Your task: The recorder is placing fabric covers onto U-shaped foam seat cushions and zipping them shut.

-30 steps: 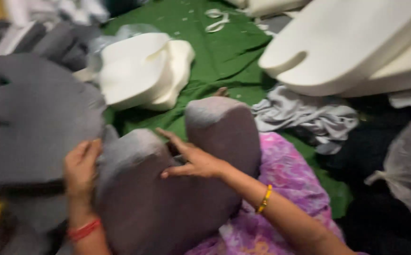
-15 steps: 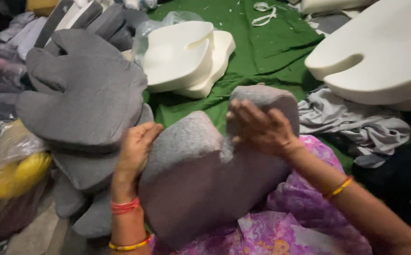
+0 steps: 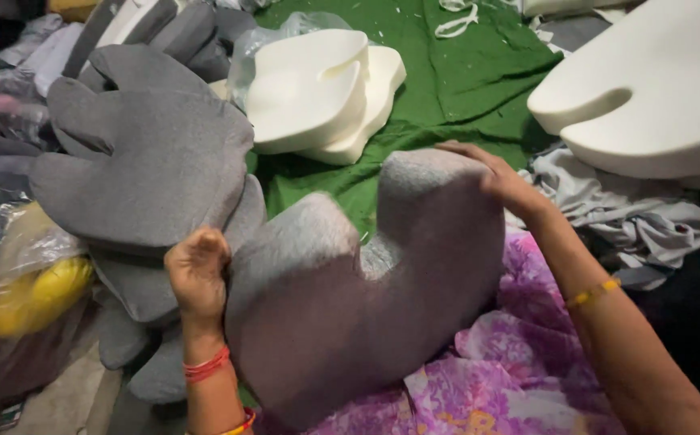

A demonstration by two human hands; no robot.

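A grey fabric-covered cushion (image 3: 366, 298) with a notch at its top rests tilted on my lap, over pink and purple patterned cloth (image 3: 519, 362). My left hand (image 3: 197, 270) grips its left edge with the fingers curled. My right hand (image 3: 491, 177) lies flat over the top of the right lobe, fingers spread across the cover.
A pile of covered grey cushions (image 3: 140, 169) lies to the left. Bare white foam cushions (image 3: 322, 93) sit on a green sheet (image 3: 479, 89) ahead, with larger foam pieces (image 3: 648, 97) at the right. Loose grey covers (image 3: 623, 217) and a plastic bag with something yellow (image 3: 32, 294) lie nearby.
My right hand has slid from the notch area onto the top of the right lobe. My left hand has shifted lower on the left edge, and the cushion has turned slightly.
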